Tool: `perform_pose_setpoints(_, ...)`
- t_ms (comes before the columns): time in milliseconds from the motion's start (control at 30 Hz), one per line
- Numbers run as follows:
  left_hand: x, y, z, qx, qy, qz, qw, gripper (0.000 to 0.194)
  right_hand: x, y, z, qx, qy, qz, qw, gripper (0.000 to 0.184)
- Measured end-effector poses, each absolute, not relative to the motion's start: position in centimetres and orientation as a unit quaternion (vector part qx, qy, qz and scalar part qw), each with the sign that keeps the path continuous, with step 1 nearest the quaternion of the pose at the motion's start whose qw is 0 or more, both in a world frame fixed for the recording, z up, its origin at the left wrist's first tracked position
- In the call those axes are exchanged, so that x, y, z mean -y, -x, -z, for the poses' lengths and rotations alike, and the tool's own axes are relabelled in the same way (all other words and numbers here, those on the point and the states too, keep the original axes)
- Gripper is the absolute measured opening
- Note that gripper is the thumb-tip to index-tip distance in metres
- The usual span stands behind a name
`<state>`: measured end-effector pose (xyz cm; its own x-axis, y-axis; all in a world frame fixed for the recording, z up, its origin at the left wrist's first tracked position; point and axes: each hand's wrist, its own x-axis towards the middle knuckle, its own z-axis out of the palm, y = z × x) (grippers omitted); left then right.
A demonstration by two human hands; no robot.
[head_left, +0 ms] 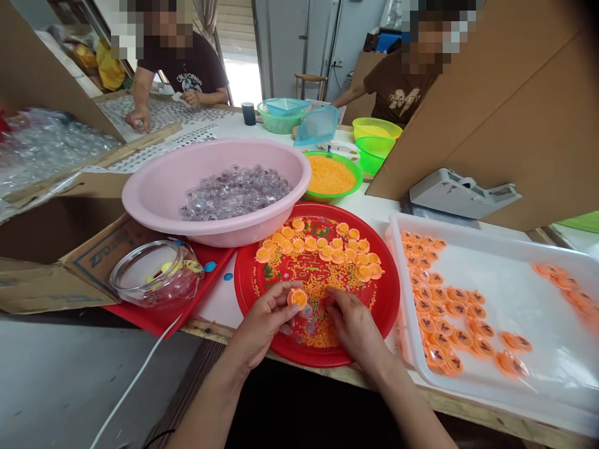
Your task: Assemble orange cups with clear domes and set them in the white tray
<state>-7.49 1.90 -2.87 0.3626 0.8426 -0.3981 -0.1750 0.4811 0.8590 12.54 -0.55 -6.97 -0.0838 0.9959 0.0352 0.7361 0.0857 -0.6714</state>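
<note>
My left hand (262, 324) pinches a small orange plastic cup (298, 300) between thumb and fingers, its open side facing me. My right hand (354, 324) is just to its right, fingers curled together and pointing down over the red tray (386, 312); whatever they hold, if anything, is hidden. Loose orange beads (321, 337) are scattered over the tray's printed bottom. Along its far side lie several more orange cups (337, 255). A few small clear domes (306, 312) rest on the tray close to my left fingers.
A pink basin (154, 187) of clear domes stands behind the tray, beside a green bowl (330, 174) of orange beads. At right, a white bin (491, 268) holds rows of orange pieces. A glass jar (154, 274) stands left. Two people sit across the table.
</note>
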Motion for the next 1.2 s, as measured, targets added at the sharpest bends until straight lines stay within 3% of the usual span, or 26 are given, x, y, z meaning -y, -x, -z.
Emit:
perform_pose_setpoints(67,-2.0,7.0,2.9,-0.441,-0.351,-0.340,0.753,0.031,0.3,-13.2,7.2,0.657,0.624,-0.306,0.292,0.038)
perform_pose_setpoints(367,-2.2,5.6,3.3,-0.440,-0.302,-0.352,0.769,0.029,0.0,-14.3,7.1,0.412,0.547,-0.589,0.429,0.021)
perform_pose_setpoints(1033,-1.5,4.7,3.7,-0.432,-0.347,-0.340,0.760,0.037,0.8,-14.3,5.3,0.362,0.519,-0.595,0.496,0.029)
perform_pose_setpoints(1200,-1.5,4.7,3.7,-0.424,-0.341,-0.335,0.769,0.040,0.9,-14.3,5.2,0.356,0.471,-0.622,0.514,0.021)
